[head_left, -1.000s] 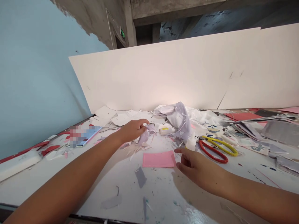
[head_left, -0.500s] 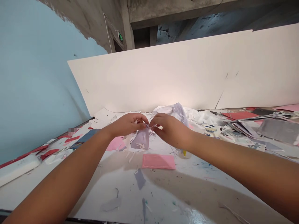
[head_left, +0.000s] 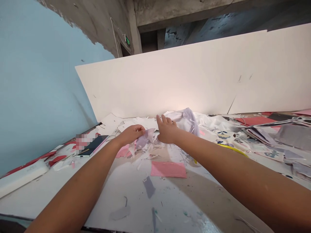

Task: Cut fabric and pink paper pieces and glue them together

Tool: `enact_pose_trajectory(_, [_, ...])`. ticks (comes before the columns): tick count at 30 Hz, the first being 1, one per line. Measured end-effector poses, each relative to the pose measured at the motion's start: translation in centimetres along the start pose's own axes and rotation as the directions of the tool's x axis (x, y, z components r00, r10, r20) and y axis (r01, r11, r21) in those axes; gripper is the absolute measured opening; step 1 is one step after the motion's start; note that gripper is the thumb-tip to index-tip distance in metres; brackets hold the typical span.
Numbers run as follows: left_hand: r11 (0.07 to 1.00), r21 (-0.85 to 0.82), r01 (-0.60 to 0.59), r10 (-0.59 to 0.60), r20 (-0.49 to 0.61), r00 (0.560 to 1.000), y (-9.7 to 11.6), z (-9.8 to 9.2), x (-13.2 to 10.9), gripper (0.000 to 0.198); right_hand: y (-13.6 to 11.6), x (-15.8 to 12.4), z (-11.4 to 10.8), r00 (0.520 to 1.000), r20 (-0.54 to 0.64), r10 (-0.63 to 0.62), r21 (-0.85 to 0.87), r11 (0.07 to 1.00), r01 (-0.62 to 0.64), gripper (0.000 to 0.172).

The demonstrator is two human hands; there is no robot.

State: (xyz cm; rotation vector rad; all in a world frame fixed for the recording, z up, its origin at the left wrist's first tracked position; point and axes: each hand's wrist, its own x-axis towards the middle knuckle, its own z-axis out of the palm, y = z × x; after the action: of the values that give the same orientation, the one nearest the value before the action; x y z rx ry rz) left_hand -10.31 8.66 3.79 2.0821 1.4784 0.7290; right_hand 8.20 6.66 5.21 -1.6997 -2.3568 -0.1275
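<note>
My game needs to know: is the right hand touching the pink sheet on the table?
Apart. The head view shows the right hand up by the crumpled white cloth and the pink sheet lying flat, with table between them.

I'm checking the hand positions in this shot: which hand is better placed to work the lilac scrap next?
Probably the left: the left hand already pinches the lilac scrap at its edge. The right hand is open with its fingers spread, close beside the scrap but apparently not touching it.

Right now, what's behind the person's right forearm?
A thin yellow curve, perhaps a scissor handle, shows just past the right forearm; whatever lies beneath the arm itself is covered.
</note>
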Motion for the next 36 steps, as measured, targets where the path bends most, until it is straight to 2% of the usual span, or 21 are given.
enact_pose_trajectory(2, [0.998, -0.055, -0.008, 0.009, 0.027, 1.0, 0.1, 0.4, -0.1, 0.027, 0.1, -0.1, 0.2, 0.998, -0.024, -0.051, 0.041, 0.998, 0.052, 0.096])
enact_pose_trajectory(3, [0.998, -0.063, -0.022, 0.024, 0.033, 0.999, 0.2, 0.6, -0.1, 0.027, 0.3, -0.2, 0.2, 0.995, -0.038, -0.092, 0.055, 0.994, 0.094, 0.091])
enact_pose_trajectory(7, [0.992, 0.069, -0.106, 0.104, 0.025, 0.994, 0.7, 1.3, -0.3, 0.027, 0.6, -0.3, 0.4, 0.98, -0.066, -0.189, 0.056, 0.98, 0.193, 0.032])
enact_pose_trajectory(11, [0.904, 0.381, -0.193, 0.218, -0.022, 0.976, 1.4, 2.3, -1.0, 0.021, 0.5, -0.4, 0.9, 0.978, -0.114, -0.176, 0.015, 0.984, 0.179, 0.019])
enact_pose_trajectory(14, [0.861, 0.47, -0.194, 0.223, -0.005, 0.975, 1.3, 2.9, -1.2, 0.014, 0.5, -0.6, 1.1, 0.976, -0.16, -0.147, -0.005, 0.989, 0.149, 0.015])
enact_pose_trajectory(20, [0.855, 0.502, -0.13, 0.148, 0.004, 0.989, -0.3, 2.6, -0.7, 0.017, 1.2, -0.6, 0.6, 0.973, -0.208, -0.096, -0.046, 0.995, 0.088, 0.026])
enact_pose_trajectory(23, [0.861, 0.497, -0.11, 0.125, 0.004, 0.992, -1.1, 2.3, -0.7, 0.018, 1.5, -0.5, -0.4, 0.969, -0.237, -0.066, -0.057, 0.997, 0.053, 0.027])
enact_pose_trajectory(28, [0.869, 0.48, -0.116, 0.134, -0.002, 0.991, -1.4, 2.4, -0.6, 0.02, 2.4, -0.4, -3.0, 0.967, -0.251, -0.047, -0.046, 0.998, 0.037, 0.017])
enact_pose_trajectory(33, [0.892, 0.385, -0.235, 0.25, 0.012, 0.968, 0.6, 3.2, -1.3, 0.034, 3.2, -0.5, -4.9, 0.987, -0.14, -0.072, 0.031, 0.997, 0.077, 0.019])
enact_pose_trajectory(36, [0.949, 0.17, -0.264, 0.263, 0.03, 0.964, 3.0, 3.9, -2.4, 0.05, 2.8, -0.9, -5.3, 0.989, -0.093, -0.116, 0.081, 0.989, 0.123, 0.015])
